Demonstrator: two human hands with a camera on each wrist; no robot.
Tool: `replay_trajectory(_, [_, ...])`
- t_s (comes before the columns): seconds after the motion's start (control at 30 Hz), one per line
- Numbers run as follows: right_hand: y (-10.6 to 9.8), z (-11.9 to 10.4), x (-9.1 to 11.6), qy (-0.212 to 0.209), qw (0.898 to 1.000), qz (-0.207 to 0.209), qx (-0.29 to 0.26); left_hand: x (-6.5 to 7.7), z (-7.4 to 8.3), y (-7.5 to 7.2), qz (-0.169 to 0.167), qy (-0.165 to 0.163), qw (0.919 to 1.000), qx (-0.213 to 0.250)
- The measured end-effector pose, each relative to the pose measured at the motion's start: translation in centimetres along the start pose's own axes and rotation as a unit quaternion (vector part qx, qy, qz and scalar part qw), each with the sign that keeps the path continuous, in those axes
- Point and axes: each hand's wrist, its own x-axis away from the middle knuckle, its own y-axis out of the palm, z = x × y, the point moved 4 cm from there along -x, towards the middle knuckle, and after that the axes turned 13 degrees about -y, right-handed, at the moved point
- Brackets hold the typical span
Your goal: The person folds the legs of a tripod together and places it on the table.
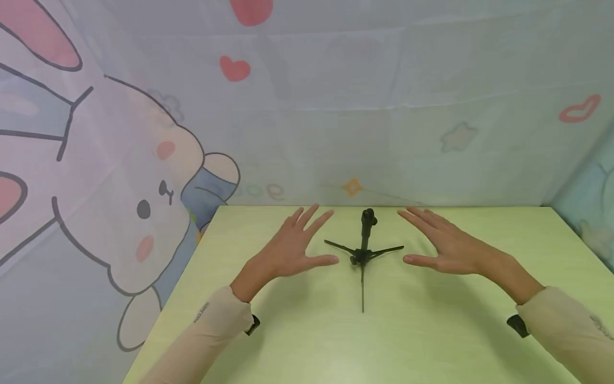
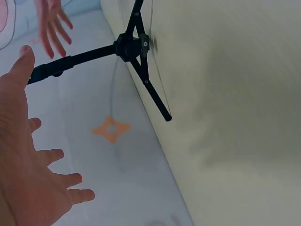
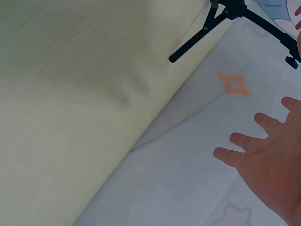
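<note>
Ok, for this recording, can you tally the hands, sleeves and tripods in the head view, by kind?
Hands: 2 (left hand, right hand)
Sleeves: 2 (left sleeve, right sleeve)
Tripods: 1 (black tripod)
Total: 5

One black tripod point(image 1: 366, 229) stands upright on the pale green tabletop point(image 1: 307, 341). Three slim legs point(image 2: 157, 100) are spread; from the head view, one points to 6 o'clock, others near 10 and 3. The column point(image 2: 89, 56) rises centrally, a knob point(image 3: 292, 62) near its top.
</note>
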Motion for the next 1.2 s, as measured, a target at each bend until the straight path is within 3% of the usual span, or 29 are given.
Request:
replay_trajectory(0.43, [3.5,1.9,-1.4,0.015,0.997,-0.007,-0.071,-0.1,1.7,4.4,-0.034,-0.012,0.9986,0.038])
replay_trajectory(0.63, [5.1,2.6,-1.9,0.008,0.997,-0.004,-0.083,-0.3,2.6,5.7,-0.033,-0.011,0.9957,0.086])
replay_trajectory(1.0, [7.3,2.6,-2.6,-0.003,0.994,-0.01,-0.109,-1.0,5.4,4.6,0.023,0.013,0.9848,0.172])
replay_trajectory(1.2, [7.8,2.6,-2.8,-0.015,0.994,-0.004,-0.106,-1.9,6.9,3.0,0.096,0.081,0.965,0.23])
